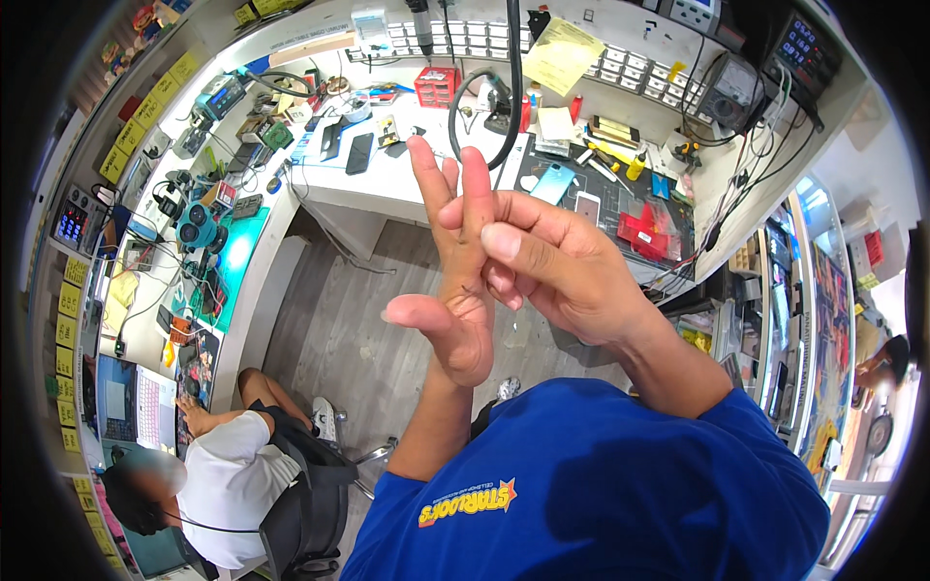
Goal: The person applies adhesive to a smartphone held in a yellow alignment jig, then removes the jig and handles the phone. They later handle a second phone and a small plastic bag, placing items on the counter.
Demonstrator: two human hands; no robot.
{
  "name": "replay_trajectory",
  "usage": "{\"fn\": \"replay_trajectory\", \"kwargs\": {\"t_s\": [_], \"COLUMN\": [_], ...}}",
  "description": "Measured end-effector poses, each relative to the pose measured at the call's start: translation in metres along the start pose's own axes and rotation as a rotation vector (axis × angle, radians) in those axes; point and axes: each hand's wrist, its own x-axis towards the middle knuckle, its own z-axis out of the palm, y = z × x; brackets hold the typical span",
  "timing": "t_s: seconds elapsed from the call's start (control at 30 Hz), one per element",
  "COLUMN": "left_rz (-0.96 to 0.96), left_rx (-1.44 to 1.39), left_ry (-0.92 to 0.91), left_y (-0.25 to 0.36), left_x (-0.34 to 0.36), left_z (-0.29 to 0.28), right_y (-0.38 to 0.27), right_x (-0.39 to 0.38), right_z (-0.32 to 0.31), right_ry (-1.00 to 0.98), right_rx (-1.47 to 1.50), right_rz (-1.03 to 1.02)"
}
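Observation:
My left hand (451, 300) is raised in the middle of the head view, fingers apart and thumb out to the left, with nothing in it. My right hand (567, 271) is closed on one of the left hand's fingers near its base, thumb pressed against it and the other fingers partly hidden behind. A black cable (513, 77) hangs behind the raised fingertips. On the white workbench (320, 184) beyond them lie a dark phone (359, 153), a light blue phone (552, 184) and a white phone (586, 208) on a dark mat (635, 189).
A co-worker (232, 470) sits in a black chair (325, 494) at the lower left, at a laptop (140, 412). The bench curves along the left with a microscope (201, 228) and tools. Multimeters (727, 92) and cables crowd the right. Grey floor (339, 320) shows below my hands.

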Motion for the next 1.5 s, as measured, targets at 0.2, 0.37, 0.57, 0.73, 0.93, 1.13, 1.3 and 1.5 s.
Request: {"fn": "replay_trajectory", "kwargs": {"t_s": [0.2, 0.37, 0.57, 0.73, 0.93, 1.13, 1.3, 1.5], "left_rz": [0.022, 0.028, -0.014, 0.032, -0.006, -0.009, -0.033, 0.045], "left_rx": [0.034, 0.042, 0.248, 0.266, 0.071, 0.151, 0.221, 0.3], "left_ry": [-0.025, -0.024, -0.018, -0.035, -0.062, -0.048, -0.033, -0.024], "left_y": [-0.006, -0.007, -0.001, -0.006, -0.004, -0.005, 0.0, -0.009], "left_x": [0.001, -0.001, 0.002, -0.001, 0.002, 0.003, 0.005, 0.005], "left_z": [-0.002, 0.001, 0.002, -0.001, -0.005, -0.002, 0.002, -0.002], "right_y": [-0.004, -0.003, -0.006, -0.008, -0.007, 0.003, 0.009, 0.01], "right_x": [-0.002, -0.003, -0.004, -0.004, -0.004, -0.012, -0.012, -0.014], "right_z": [-0.002, -0.006, -0.006, -0.005, -0.011, -0.01, -0.005, -0.002], "right_ry": [-0.005, -0.014, 0.016, 0.022, -0.088, -0.023, -0.021, 0.009], "right_rx": [0.019, 0.047, -0.006, 0.044, -0.084, -0.226, -0.14, -0.056], "right_rz": [0.001, 0.049, 0.043, 0.074, 0.008, 0.026, -0.009, 0.001]}}
